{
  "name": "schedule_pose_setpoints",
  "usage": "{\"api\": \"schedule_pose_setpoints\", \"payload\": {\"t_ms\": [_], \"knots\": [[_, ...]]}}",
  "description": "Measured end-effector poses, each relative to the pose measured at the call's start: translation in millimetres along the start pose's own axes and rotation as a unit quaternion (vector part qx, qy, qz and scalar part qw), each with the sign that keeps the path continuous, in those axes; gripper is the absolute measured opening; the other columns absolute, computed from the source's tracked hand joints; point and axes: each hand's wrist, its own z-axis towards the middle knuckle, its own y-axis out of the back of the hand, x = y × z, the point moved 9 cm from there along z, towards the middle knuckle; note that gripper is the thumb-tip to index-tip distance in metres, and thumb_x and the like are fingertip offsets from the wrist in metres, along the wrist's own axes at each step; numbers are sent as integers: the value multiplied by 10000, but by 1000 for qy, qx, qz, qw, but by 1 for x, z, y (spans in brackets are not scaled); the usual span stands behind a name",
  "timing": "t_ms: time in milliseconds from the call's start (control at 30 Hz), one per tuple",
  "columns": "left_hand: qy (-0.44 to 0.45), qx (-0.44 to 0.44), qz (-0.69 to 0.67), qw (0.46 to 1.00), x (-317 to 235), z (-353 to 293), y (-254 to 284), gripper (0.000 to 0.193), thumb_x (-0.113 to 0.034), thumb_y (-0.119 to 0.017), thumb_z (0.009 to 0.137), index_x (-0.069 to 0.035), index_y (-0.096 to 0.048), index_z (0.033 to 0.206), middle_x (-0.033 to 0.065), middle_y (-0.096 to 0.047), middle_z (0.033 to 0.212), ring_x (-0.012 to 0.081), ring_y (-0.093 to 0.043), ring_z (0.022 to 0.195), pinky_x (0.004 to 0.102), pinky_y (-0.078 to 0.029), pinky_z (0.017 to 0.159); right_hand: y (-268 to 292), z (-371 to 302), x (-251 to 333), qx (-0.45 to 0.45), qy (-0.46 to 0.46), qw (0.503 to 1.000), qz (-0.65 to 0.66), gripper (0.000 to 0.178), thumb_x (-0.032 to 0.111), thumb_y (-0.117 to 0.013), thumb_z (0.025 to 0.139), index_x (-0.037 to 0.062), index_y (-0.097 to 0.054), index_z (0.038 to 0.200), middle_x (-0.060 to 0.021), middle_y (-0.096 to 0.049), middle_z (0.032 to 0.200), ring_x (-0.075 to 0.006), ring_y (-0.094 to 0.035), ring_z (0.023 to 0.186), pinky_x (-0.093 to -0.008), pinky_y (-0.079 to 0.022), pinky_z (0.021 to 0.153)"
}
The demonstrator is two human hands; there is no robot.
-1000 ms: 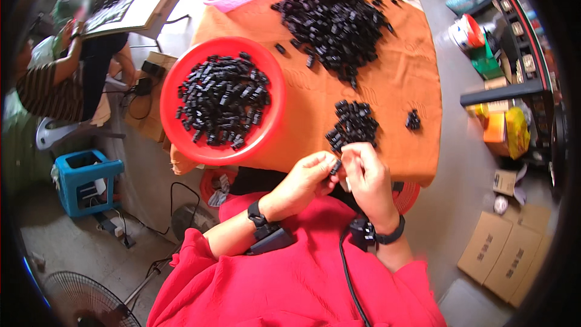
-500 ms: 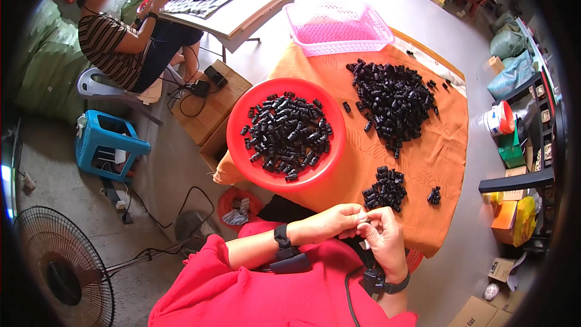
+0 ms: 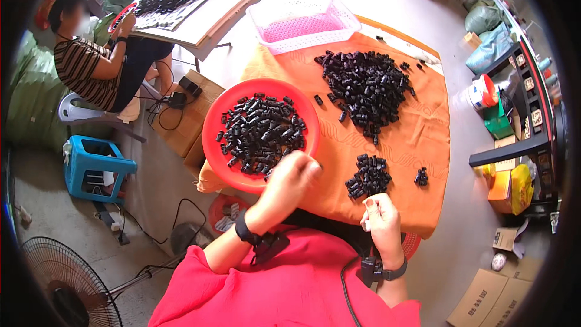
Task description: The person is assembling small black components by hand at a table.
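My left hand (image 3: 290,186) is over the near right rim of a red basin (image 3: 211,145); motion smears its fingers, and whether it holds anything does not show. Small black cylindrical plastic parts (image 3: 261,133) fill the basin's middle. My right hand (image 3: 384,221) is closed in a pinch at the table's near edge, with something small and pale at the fingertips that I cannot make out. Just beyond it lies a small heap of black parts (image 3: 368,176), with a tiny cluster of black parts (image 3: 421,176) to its right. A large pile of black parts (image 3: 366,91) spreads farther back.
An orange cloth (image 3: 417,139) covers the table, and a pink plastic basket (image 3: 302,39) stands at its far edge. To the left are a blue stool (image 3: 97,168), a fan (image 3: 63,284) and a cardboard box (image 3: 187,124). A seated person (image 3: 91,63) works at another table (image 3: 206,30).
My left hand has parted from my right hand and swung up and left to the basin's rim. My right hand stays near the table edge, still pinched. The whole view has shifted somewhat.
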Motion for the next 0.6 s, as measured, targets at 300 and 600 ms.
{"api": "schedule_pose_setpoints", "payload": {"t_ms": [300, 600], "knots": [[-123, -237, 407, 874, -6, 37, 77, 479, -112, -743, 802, -66, -606, 1259, 172, -568, 1334, 380, -474, 1278, 471, -361, 1084, 13, -2, -5, -40, 18, 999, -29, 145, 141, -537, 1034, 34, -556, 939, 12, -494, 611, -50, -452, 496, -223, -379, 460], [-201, 14, 223, 954, -38, 3, -47, 193, -61, -693, 808, -84, -677, 998, 92, -655, 969, 302, -588, 936, 394, -466, 839, 22, -5, -12, -73, 15, 997, -7, 154, 141, -547, 1031, 38, -560, 918, 21, -493, 631, -39, -457, 511, -215, -400, 474]]}}
